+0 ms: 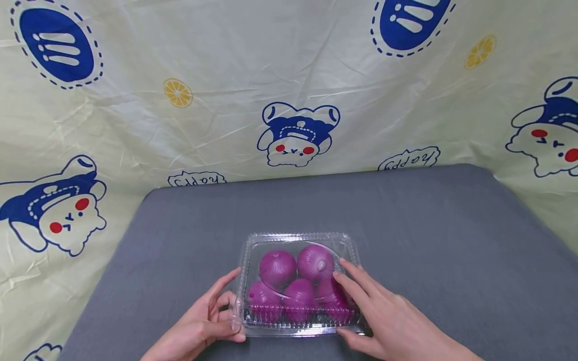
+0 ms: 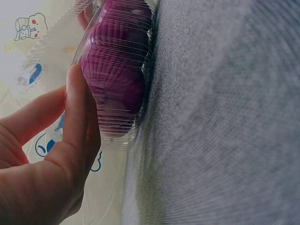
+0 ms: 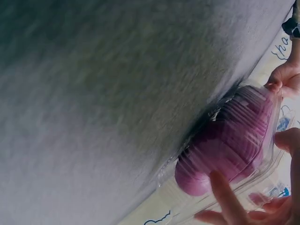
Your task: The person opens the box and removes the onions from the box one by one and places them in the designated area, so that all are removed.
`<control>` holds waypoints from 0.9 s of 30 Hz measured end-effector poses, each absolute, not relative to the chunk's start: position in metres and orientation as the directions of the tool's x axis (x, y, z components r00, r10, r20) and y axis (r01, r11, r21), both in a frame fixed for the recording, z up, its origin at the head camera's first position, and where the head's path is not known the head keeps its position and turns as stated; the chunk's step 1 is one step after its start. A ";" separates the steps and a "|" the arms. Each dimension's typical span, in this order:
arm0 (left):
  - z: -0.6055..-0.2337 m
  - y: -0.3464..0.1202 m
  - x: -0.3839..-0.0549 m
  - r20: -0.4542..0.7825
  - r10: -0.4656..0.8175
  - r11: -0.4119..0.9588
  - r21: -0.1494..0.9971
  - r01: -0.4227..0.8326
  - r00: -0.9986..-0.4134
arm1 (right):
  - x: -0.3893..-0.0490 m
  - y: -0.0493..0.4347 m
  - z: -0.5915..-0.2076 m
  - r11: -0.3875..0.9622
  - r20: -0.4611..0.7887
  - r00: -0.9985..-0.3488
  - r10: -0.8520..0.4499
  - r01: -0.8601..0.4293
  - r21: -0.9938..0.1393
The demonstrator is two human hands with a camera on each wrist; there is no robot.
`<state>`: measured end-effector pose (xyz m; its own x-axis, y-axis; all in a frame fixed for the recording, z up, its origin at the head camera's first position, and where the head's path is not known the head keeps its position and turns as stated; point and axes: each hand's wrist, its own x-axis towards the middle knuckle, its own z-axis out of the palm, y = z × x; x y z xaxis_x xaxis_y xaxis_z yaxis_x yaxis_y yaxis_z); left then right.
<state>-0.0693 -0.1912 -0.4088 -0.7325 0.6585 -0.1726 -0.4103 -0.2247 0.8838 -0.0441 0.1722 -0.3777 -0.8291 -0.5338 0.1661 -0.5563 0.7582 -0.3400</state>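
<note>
A clear plastic clamshell container (image 1: pixel 295 328) holding several purple onions (image 1: pixel 277 268) lies on the grey surface in front of me. At its left front corner my left hand (image 1: pixel 203 318) grips the rim between thumb and fingers. The left wrist view shows the left hand's fingertips on the edge of the onion box. Across the right front corner lies my right hand (image 1: pixel 388 311), its thumb at the front rim and its fingers over the right side of the lid. The right wrist view is blurred around the right fingers (image 3: pixel 227 197). Whether the lid is fully closed, I cannot tell.
A grey cloth-covered table (image 1: pixel 180 225) extends behind and to both sides of the container. Behind it hangs a pale cloth (image 1: pixel 226 45) printed with blue cartoon figures and orange slices.
</note>
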 end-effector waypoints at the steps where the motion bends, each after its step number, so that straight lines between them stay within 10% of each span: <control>1: -0.409 -0.191 -0.069 -0.169 0.661 -0.226 0.884 -0.409 -0.731 | -0.044 0.173 -0.377 0.749 0.180 -0.820 -0.543 -0.570 -0.337; 27: -0.408 -0.193 -0.069 -0.184 0.657 -0.253 0.860 -0.444 -0.731 | -0.060 0.185 -0.374 0.505 0.579 -0.597 -0.555 -0.796 -0.336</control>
